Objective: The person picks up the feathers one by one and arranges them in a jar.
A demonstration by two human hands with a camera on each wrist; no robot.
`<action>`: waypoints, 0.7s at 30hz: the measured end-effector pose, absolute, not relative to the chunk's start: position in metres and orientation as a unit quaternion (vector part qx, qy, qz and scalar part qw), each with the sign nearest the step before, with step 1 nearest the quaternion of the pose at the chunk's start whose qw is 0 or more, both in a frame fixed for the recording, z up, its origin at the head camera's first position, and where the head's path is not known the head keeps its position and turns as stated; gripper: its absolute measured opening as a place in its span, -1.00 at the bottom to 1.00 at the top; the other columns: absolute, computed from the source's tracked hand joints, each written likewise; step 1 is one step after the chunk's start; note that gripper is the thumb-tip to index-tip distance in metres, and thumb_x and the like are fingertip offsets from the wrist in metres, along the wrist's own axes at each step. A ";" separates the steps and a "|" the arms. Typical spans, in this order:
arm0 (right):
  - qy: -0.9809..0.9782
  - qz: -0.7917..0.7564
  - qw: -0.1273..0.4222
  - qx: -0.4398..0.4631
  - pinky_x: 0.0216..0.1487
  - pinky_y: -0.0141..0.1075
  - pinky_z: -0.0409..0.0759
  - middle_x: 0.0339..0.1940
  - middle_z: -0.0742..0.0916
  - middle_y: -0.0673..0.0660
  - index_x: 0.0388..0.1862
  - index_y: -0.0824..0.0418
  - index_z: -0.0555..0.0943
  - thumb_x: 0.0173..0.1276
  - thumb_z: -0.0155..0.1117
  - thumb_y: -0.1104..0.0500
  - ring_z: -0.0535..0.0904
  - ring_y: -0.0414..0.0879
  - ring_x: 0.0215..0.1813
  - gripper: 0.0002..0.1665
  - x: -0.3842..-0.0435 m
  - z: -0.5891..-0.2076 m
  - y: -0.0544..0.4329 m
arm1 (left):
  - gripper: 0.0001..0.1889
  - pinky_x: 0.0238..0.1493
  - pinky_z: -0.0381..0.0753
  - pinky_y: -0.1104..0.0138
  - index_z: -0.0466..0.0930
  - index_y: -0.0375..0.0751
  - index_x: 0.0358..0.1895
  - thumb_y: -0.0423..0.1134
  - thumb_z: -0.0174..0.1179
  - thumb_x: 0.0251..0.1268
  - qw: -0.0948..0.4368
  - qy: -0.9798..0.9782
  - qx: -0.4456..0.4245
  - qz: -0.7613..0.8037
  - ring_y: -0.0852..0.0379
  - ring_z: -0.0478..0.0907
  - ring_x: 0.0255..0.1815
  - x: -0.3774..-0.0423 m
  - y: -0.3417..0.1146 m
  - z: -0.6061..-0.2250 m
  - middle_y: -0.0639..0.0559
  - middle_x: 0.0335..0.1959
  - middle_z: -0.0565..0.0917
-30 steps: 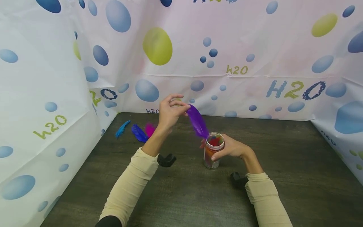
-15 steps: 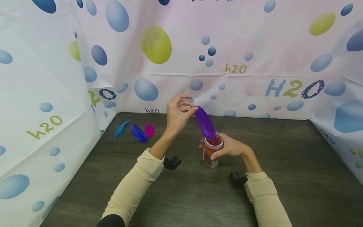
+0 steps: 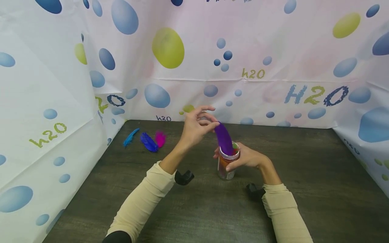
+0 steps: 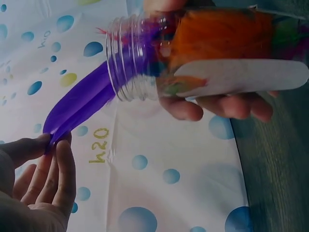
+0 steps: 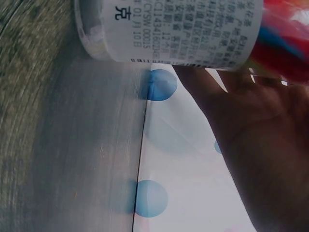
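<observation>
My left hand (image 3: 196,126) pinches one end of a purple feather (image 3: 224,138) between thumb and fingers. The feather's other end reaches down through the open mouth of a clear glass jar (image 3: 225,173). In the left wrist view, the purple feather (image 4: 82,99) passes the threaded neck of the jar (image 4: 128,60), and orange, red and green feathers fill the space below. My right hand (image 3: 247,157) grips the upright jar around its upper part. A printed white label (image 5: 188,34) shows on the jar in the right wrist view.
Three loose feathers lie on the dark table (image 3: 206,209) at the back left: a light blue feather (image 3: 130,137), a dark blue feather (image 3: 149,142) and a pink feather (image 3: 160,139). A white sheet with blue and green spots (image 3: 188,60) rises behind the table.
My left hand has moved right, then down, carrying the purple feather from the jar's rim into its mouth. The pink feather has come into full view. My right hand and the jar stay put.
</observation>
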State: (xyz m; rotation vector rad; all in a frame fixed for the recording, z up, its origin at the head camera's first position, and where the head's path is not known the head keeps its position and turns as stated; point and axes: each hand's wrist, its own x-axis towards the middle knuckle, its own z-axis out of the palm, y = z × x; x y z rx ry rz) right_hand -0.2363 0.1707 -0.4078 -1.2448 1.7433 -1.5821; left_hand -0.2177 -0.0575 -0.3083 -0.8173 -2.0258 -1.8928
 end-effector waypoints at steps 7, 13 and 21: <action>0.633 -0.582 0.240 -0.450 0.24 -0.13 0.63 0.21 0.72 0.13 0.34 0.53 0.38 0.32 0.48 0.35 0.61 0.25 0.24 -0.30 -0.236 -0.409 0.170 | -0.61 -0.38 0.75 0.20 0.53 -0.52 0.14 -0.61 0.34 0.27 0.094 -0.716 -0.318 -0.615 0.00 0.77 -0.43 -0.216 -0.057 -0.316 -0.39 -0.30 0.73; 0.635 -0.582 0.240 -0.449 0.23 -0.12 0.64 0.23 0.66 0.36 0.36 0.57 0.34 0.32 0.48 0.35 0.61 0.22 0.23 -0.26 -0.236 -0.408 0.170 | -0.64 -0.48 0.69 0.17 0.54 -0.52 0.13 -0.59 0.34 0.29 0.087 -0.732 -0.333 -0.588 -0.21 0.76 -0.40 -0.216 -0.055 -0.321 -0.37 -0.30 0.75; 0.641 -0.575 0.234 -0.452 0.25 -0.13 0.62 0.23 0.57 0.59 0.35 0.60 0.32 0.30 0.50 0.34 0.63 0.12 0.23 -0.23 -0.237 -0.408 0.169 | -0.60 -0.48 0.71 0.21 0.53 -0.52 0.17 -0.59 0.34 0.28 0.040 -0.726 -0.310 -0.613 -0.17 0.77 -0.43 -0.215 -0.054 -0.323 -0.39 -0.24 0.74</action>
